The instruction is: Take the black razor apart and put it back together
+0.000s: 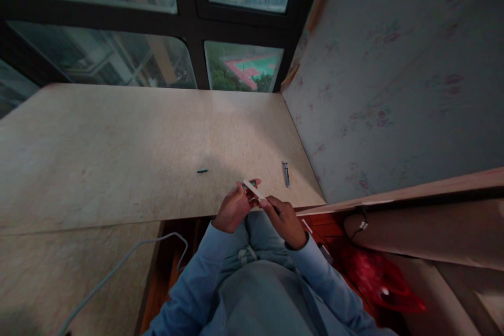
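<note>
My right hand [281, 218] is closed around the lower end of a pale, flat, narrow strip [254, 189]. Its upper end points up and left, across the fingers of my left hand [235, 207]. Those fingers are curled around a small dark green piece [252, 183], partly hidden behind the strip, so its kind is unclear. Both hands are close together over the table's front edge, above my lap. Farther in on the table lie a short dark stick [202, 171] to the left and a small T-shaped metal tool, razor-like [286, 174], to the right.
The pale tabletop [118, 152] runs back to dark-framed windows [197, 26]. A papered wall [394, 79] bounds it on the right. A grey cable [122, 262] crosses the lower left surface. Down on the right is a red plastic bag [378, 278].
</note>
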### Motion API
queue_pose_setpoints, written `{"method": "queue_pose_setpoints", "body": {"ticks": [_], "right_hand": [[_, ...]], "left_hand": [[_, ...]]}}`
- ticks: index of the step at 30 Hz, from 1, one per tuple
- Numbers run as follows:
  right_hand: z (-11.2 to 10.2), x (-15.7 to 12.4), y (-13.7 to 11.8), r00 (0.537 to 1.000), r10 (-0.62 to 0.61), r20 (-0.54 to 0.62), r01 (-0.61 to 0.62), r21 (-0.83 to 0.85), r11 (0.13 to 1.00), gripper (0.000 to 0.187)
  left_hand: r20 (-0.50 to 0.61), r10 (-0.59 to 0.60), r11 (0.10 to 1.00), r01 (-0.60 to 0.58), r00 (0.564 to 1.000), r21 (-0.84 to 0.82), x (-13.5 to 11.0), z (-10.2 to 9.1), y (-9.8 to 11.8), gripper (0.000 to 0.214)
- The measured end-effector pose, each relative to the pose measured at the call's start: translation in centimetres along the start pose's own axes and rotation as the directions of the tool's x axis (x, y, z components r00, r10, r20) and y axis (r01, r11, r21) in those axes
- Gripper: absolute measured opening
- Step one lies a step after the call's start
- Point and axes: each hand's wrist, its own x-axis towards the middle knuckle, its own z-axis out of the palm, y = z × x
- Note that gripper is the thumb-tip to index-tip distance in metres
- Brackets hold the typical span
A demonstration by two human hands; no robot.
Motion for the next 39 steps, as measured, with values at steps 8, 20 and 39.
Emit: {"method": "queue_pose_setpoints", "body": {"ticks": [8, 20, 39], "right_hand": [[-0.4, -0.2, 0.2, 0.996, 0.000, -0.087, -0.005, -0.057, 0.998, 0.041], [-0.7, -1.2, -0.5, 0.999, -0.040, 0.009, 0.041, -0.040, 0.998, 0.042], [-1.1, -1.7, -0.3, 0.997, -0.015, -0.074, 0.014, -0.009, 1.000, 0.042]], "left_hand": [[-0.018, 0.020, 0.999, -0.020, 1.000, -0.036, -0.3, 0.6, 0.6, 0.043], [-0.021, 0.056, 0.998, -0.055, 0.998, 0.019, -0.8, 0.8, 0.2, 0.035], [-0.026, 0.052, 0.998, -0.052, 0.998, -0.025, -1.3, 1.0, 0.3, 0.034]]}}
